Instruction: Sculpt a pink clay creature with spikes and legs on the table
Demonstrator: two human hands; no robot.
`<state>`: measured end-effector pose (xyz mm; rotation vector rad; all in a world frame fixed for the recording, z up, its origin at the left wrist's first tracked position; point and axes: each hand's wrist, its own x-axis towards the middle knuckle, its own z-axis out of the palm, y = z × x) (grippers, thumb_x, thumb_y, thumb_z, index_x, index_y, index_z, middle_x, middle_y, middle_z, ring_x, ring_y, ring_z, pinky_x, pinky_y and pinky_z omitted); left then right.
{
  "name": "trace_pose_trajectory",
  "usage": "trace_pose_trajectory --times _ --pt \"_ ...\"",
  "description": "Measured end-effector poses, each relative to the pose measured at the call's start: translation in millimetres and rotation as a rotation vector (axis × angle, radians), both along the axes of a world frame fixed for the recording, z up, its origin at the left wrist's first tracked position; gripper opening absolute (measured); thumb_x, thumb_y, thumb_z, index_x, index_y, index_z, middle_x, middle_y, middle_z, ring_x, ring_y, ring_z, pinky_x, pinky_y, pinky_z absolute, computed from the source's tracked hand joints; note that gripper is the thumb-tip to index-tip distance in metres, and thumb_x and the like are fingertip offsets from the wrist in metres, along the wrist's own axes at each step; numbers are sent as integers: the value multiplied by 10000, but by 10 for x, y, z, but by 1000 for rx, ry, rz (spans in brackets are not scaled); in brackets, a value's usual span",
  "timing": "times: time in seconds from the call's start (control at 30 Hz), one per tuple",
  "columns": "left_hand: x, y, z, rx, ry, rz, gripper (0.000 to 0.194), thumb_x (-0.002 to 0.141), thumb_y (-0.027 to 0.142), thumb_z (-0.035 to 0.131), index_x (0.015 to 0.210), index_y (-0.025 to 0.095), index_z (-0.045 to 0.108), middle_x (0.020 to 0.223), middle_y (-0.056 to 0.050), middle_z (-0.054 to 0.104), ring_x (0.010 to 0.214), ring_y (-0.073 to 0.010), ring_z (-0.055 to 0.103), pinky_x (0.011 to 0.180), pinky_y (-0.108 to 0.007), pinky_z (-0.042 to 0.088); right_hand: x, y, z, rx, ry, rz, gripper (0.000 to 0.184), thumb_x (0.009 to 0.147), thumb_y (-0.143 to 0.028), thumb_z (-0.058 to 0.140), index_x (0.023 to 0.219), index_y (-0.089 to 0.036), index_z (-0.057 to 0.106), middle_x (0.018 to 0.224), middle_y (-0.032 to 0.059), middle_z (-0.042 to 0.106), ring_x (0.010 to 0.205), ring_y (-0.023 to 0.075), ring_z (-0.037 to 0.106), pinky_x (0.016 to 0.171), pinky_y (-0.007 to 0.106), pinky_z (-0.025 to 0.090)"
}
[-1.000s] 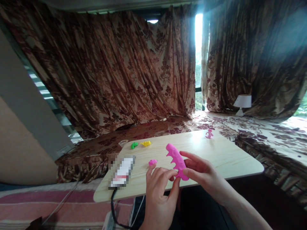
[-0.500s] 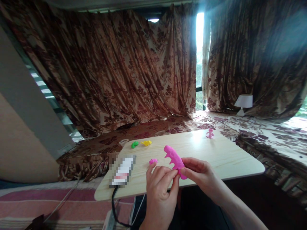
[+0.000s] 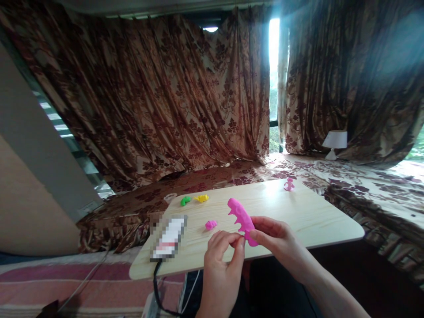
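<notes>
- Toy (image 3: 241, 216), lower centre of frame: probably light, springy; smooth back suits gripping.
- My right fingers (image 3: 272, 224) clamp its lower end; my left fingers (image 3: 232, 240) pinch its spiked edge.

Pale table (image 3: 311, 221) carries, from left fingers (image 3: 231, 237): pink piece (image 3: 211, 225) just beyond, green piece (image 3: 185, 201), yellow piece (image 3: 202, 198) farther, pixelated item (image 3: 169, 237) left, pink figurine (image 3: 289, 185) far right.

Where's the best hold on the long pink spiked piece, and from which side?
I'd take the long pink spiked piece by its lower end, from the right: that edge looks smooth, while spikes jut left. The right hand grips there; the left hand crowds its left side.
</notes>
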<state>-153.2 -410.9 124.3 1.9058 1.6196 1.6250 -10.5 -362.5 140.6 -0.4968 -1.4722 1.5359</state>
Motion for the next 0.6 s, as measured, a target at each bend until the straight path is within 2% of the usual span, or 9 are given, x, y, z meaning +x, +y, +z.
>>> trace_pose_trajectory --times 0.1,0.2,0.3,0.37,0.47,0.6 --pt "-13 11 -13 -25 -32 -20 103 835 245 561 779 191 629 795 -23 651 819 -186 608 845 -336 446 13 25 -19 6 -24 0 286 805 -291 662 1075 -200 673 942 25 699 840 164 610 779 274 469" --pt "-88 36 -18 -103 -93 -56 134 832 292 569 851 198 663 873 -33 671 882 -195 605 853 -321 433 80 103 -1 24 -89 -50 296 811 -307 647 1081 -189 668 897 25 700 793 158 602 723 273 471" --pt "-171 90 1 -175 -295 -20 249 823 375 572 972 200 667 877 -35 686 894 -201 604 837 -313 435 153 210 34 81 -213 -83 302 806 -336 638 1042 -155 687 797 30 693 712 153 588 649 273 466" --pt "-184 133 21 -196 -449 -43 314 818 418 563 1002 183 662 816 -33 687 808 -189 609 789 -309 449 176 272 44 97 -260 -91 315 781 -353 657 1008 -140 699 796 40 695 693 155 590 629 275 470" --pt "-134 183 33 -217 -599 -147 311 784 401 611 963 153 669 764 -31 687 689 -154 590 720 -285 458 175 326 27 114 -266 -118 322 754 -379 676 970 -142 709 800 42 703 681 162 605 618 282 488" --pt "-79 230 -34 -222 -774 -165 262 719 336 693 892 138 681 743 -24 681 662 -128 580 716 -267 463 180 342 -51 94 -273 -182 348 796 -407 629 1021 -151 696 835 48 711 740 183 630 680 315 514"
